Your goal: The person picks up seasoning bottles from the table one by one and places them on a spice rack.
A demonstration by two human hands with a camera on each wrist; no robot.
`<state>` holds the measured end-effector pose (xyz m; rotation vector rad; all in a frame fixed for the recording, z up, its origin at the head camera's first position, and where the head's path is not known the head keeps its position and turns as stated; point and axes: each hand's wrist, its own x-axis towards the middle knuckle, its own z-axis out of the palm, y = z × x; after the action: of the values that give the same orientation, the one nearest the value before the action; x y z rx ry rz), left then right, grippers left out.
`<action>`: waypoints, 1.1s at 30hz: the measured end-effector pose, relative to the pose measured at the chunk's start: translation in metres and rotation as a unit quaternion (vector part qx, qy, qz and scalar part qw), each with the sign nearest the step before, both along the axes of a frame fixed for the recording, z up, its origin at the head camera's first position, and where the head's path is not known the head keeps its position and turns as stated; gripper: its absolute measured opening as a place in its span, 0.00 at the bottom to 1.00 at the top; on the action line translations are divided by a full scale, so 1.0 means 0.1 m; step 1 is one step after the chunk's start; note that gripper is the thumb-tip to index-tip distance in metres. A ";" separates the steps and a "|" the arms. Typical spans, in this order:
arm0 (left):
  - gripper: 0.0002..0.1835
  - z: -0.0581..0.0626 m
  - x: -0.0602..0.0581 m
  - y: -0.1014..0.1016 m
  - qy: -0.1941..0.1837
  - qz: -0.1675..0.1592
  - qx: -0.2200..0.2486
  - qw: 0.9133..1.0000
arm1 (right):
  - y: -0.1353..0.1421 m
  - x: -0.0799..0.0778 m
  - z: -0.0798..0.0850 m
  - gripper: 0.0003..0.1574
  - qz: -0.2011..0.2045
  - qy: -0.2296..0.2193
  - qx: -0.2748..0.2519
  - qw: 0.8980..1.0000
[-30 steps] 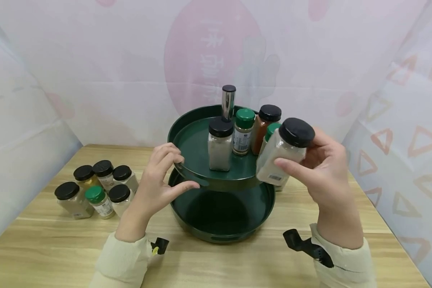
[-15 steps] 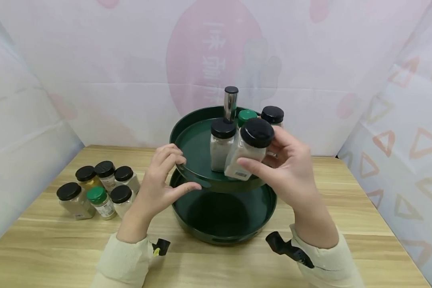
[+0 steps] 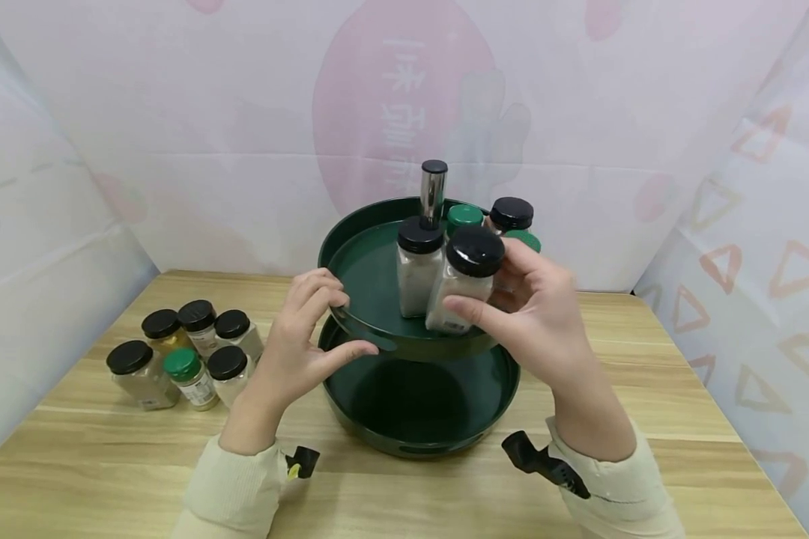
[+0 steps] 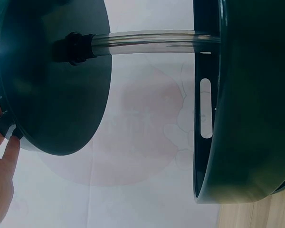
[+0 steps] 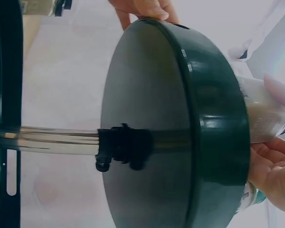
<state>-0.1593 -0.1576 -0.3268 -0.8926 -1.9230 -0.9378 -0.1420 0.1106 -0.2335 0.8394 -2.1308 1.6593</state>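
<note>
My right hand (image 3: pixel 538 314) grips a clear spice jar (image 3: pixel 464 288) with a black lid, thumb in front and fingers behind. Slightly tilted, the jar is at the front of the upper tier (image 3: pixel 371 266) of a dark green two-tier turntable, its base close over the floor there. Just left of it stands another black-lidded jar (image 3: pixel 418 277). Behind are a green-capped bottle (image 3: pixel 464 217) and a black-lidded jar (image 3: pixel 511 213), mostly hidden. My left hand (image 3: pixel 293 337) holds the upper tier's left rim, fingers over the edge and thumb below; the left wrist view catches those fingertips (image 4: pixel 12 142).
Several more spice jars (image 3: pixel 205 359), mostly black-lidded and one green-capped, stand together on the wooden table at left. The lower tier (image 3: pixel 418 442) sits beneath, joined by a metal post (image 3: pixel 434 195). A patterned cloth (image 3: pixel 243 112) encloses the table's back and sides.
My right hand has brought the jar leftward from the tray's right side, then lowered and straightened it beside the other black-lidded jar. My left hand stays at the rim.
</note>
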 end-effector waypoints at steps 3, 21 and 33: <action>0.32 0.01 0.00 0.00 0.001 0.002 -0.001 1.000 | 0.00 -0.01 -0.03 0.35 0.007 -0.014 0.022 1.000; 0.33 0.01 0.01 0.00 -0.003 0.002 -0.001 1.000 | 0.00 -0.04 -0.05 0.33 0.006 -0.053 0.070 0.996; 0.33 0.01 0.02 -0.01 -0.025 0.003 0.000 1.000 | 0.00 -0.05 -0.04 0.34 0.010 -0.065 0.098 0.993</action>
<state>-0.1576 -0.1585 -0.3254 -0.8699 -1.9668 -0.9634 -0.1474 0.1106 -0.2379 0.8302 -2.4144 1.5725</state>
